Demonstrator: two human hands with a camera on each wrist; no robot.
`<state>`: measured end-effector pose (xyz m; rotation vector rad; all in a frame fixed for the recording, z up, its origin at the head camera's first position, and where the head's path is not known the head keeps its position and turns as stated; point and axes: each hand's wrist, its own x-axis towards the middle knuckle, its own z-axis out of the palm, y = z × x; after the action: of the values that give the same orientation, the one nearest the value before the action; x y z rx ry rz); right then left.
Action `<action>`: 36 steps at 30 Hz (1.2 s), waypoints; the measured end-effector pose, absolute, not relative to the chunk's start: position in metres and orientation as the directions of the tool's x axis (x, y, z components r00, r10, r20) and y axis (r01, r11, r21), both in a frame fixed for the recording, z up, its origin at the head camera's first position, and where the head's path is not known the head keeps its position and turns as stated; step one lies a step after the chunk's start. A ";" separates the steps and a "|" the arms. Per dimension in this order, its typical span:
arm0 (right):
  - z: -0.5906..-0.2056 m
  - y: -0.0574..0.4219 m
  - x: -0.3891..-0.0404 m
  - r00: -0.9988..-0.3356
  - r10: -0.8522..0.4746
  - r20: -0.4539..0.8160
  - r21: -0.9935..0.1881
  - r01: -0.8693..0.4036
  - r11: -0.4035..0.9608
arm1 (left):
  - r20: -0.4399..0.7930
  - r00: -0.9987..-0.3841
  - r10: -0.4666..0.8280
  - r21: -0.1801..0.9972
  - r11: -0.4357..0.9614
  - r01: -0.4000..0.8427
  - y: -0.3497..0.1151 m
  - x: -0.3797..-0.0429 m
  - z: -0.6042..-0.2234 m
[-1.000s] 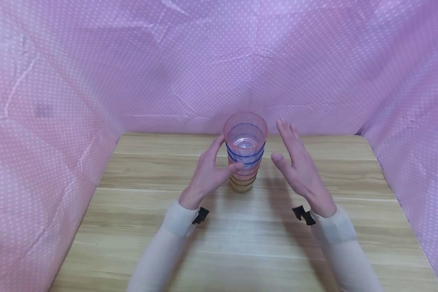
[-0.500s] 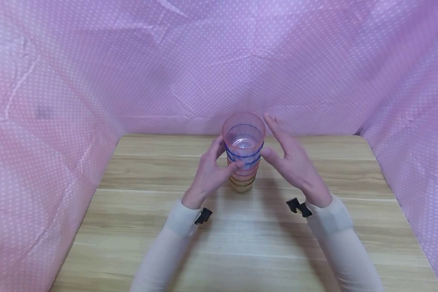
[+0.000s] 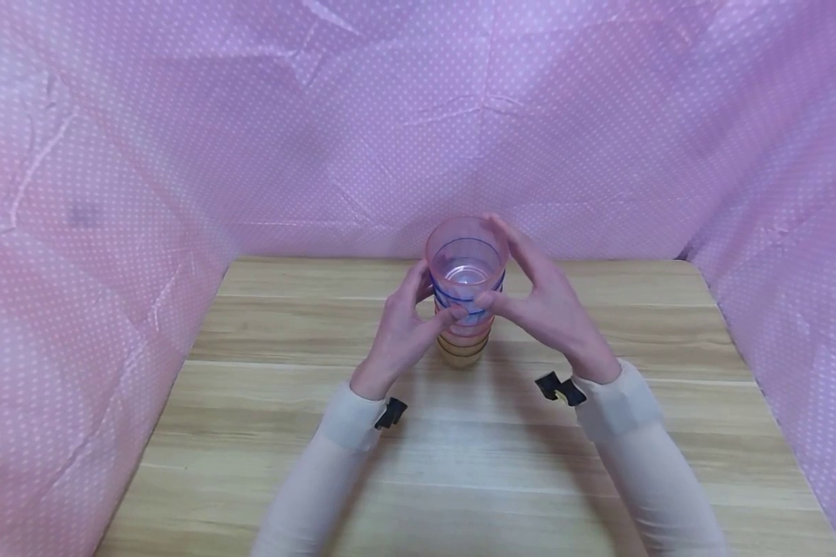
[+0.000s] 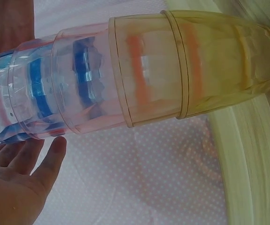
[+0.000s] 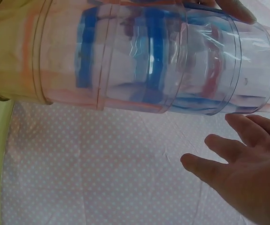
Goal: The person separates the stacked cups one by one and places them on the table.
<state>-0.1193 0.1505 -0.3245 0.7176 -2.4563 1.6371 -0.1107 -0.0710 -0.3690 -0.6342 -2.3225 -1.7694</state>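
A tall stack of nested clear plastic cups (image 3: pixel 468 331) stands upright near the back of the table. Its top cup (image 3: pixel 465 249) is pink and faces mouth up, blue-rimmed and pink ones sit below, and yellow cups (image 4: pixel 219 61) form the bottom. From the left side my left hand (image 3: pixel 407 325) grips the stack, thumb across the front and fingers reaching behind. My right hand (image 3: pixel 546 305) curves round the upper right side, its thumb on the front and fingertips by the top rim. In the right wrist view, the right fingers (image 5: pixel 219 147) are spread beside the upper cups.
The wood-grain table (image 3: pixel 432 480) ends just behind the stack. Pink dotted cloth (image 3: pixel 362 124) hangs at the back and on both sides. A small black clip-like piece (image 3: pixel 391 413) shows at the left wrist, and another black piece (image 3: pixel 560 388) at the right.
My right hand has moved left, from apart to round the upper cups. The left hand has kept its place on the stack, which has hardly moved.
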 end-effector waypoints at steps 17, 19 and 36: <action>-0.325 0.140 -0.123 -0.821 -0.350 0.451 -0.865 -0.499 0.057 | 0.421 -0.875 0.241 0.849 0.236 0.473 -0.071 -0.112 -0.372; -0.326 0.140 -0.123 -0.818 -0.346 0.460 -0.866 -0.500 0.029 | 0.424 -0.873 0.242 0.847 0.236 0.476 -0.070 -0.112 -0.372; -0.330 0.137 -0.123 -0.817 -0.334 0.469 -0.873 -0.486 -0.037 | 0.436 -0.868 0.237 0.839 0.243 0.488 -0.070 -0.112 -0.373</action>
<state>-0.1226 0.1374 -0.3296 0.8992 -2.0958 1.9883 -0.1119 -0.0700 -0.3730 -0.6824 -2.2942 -1.6748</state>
